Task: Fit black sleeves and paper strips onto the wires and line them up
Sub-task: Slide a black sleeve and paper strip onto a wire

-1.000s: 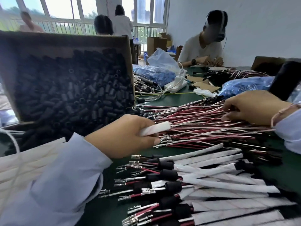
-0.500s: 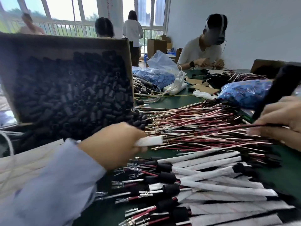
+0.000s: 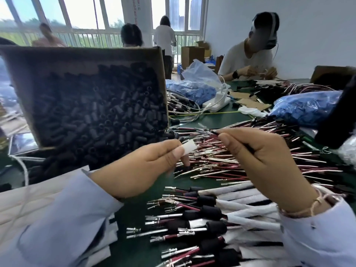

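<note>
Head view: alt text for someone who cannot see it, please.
The left hand pinches a white paper strip while the right hand pinches a wire above a loose wire pile. A tilted box of black sleeves sits at left.

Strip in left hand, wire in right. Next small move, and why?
Probably bring the wire to the paper strip and start fitting it on: left hand pinches the strip, right hand pinches the wire, ends close but not yet touching.

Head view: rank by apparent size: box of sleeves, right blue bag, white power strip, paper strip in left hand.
1. box of sleeves, also nearer than the bag
2. right blue bag
3. white power strip
4. paper strip, partly hidden by the left hand
</note>
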Tool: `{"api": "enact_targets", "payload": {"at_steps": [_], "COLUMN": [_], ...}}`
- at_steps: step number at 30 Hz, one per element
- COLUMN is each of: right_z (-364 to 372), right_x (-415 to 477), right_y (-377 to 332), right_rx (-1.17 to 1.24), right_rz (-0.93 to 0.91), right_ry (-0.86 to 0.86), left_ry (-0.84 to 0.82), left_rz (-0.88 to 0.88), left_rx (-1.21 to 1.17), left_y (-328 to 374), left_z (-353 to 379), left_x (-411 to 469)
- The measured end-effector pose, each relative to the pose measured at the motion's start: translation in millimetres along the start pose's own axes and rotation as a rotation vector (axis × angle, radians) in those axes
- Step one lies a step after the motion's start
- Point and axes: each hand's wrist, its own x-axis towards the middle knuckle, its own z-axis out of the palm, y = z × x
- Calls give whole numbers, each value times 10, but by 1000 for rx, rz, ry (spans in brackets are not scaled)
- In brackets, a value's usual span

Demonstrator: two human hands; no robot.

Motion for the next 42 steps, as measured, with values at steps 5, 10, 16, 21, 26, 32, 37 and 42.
{"api": "enact_targets", "payload": {"at_steps": [5,10,16,21,26,32,37,42], "right_z": [19,-19,-68,-99,-93,-82,-65,-69], "right_x": [-51,-72,-80,-94,-113,-132,-165,-139], "right_y": [-4,-51,-109,-136,-140,-168,-183,-146], "right_rx": [102,211,231,122,127,75,-37,-58], "right_rz": [10,-24,-17,-27,-40,-41,-95,-145], "right_ry": [0,45,37,15,-25,-33,17,-66], "left_ry": [24,100,138,134,110,92,155,174], "left_rz": [3,152,276,273,249,274,283,293], "left_rx": [-79,70,110,74,72,89,87,206], "left_y": [94,116,128,114,87,115,134,153], "left_z": [-20,9,63,58,83,86,106,104], "left_x": [-35,-75,-45,-36,-24,-19,-21,-35]}}
